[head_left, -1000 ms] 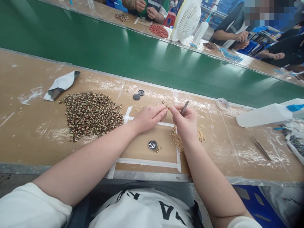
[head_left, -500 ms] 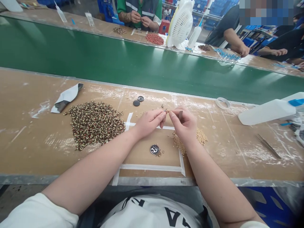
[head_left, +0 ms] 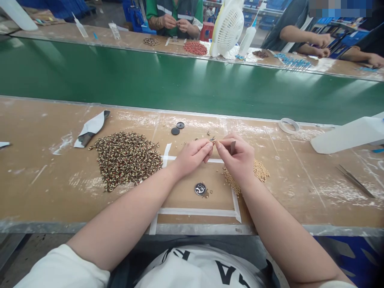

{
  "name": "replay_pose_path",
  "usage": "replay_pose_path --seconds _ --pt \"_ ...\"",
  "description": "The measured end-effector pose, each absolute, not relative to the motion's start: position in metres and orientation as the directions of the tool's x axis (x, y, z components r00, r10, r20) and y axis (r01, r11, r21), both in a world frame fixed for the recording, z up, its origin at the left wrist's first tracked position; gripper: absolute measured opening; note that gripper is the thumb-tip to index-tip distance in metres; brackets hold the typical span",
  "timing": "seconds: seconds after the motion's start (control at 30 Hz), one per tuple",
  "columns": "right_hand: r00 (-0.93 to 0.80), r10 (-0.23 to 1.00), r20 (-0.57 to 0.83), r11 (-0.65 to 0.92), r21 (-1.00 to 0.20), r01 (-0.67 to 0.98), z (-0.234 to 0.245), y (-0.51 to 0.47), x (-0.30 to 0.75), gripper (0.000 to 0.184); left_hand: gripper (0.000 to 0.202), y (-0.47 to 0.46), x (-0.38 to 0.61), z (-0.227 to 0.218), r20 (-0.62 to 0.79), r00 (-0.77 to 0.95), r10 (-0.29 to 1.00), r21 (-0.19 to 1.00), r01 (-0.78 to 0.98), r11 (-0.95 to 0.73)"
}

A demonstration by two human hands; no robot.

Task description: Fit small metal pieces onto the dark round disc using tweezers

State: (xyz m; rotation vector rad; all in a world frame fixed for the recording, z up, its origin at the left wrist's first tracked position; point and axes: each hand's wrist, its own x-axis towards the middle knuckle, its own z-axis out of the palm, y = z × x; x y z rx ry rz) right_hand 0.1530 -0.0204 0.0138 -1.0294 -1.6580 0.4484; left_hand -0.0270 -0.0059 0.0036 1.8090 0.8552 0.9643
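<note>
Hands have barely budged since a second ago, fingertips meeting at the same spot. The one real change is the dark tool in the right hand: it was poking up and away before, now it sits lower, mostly tucked behind the fingers.

Left hand and right hand are both pinched on a small part, thumb and forefinger of each pressed together right where the two hands meet, a bit above the bench. It's too tiny to say what it is exactly.

Off to the outer side of the left hand is the big heap of brown-and-red pieces. Peeking out from under the right wrist is a smaller pile of beige beads. A black round disc lies just nearer the body than both hands, inside the white tape outline. Two black caps sit just beyond the left hand, and spare tweezers lie well out past the right one.
</note>
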Motion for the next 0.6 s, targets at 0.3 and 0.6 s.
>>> replay_pose_path --seconds 0.3,0.6 --pt "0.016 0.916 0.402 0.386 -0.89 0.243 0.0174 -0.0235 0.1567 0.015 0.041 -0.0086 -0.0264 0.0074 0.341 0.476 0.811 0.862 0.185 -0.472" --pt "0.026 0.903 0.429 0.412 -0.881 0.233 0.0116 -0.0216 0.1543 0.021 0.042 -0.0063 -0.0269 0.0015 0.352 0.495 0.795 0.87 0.141 -0.473"
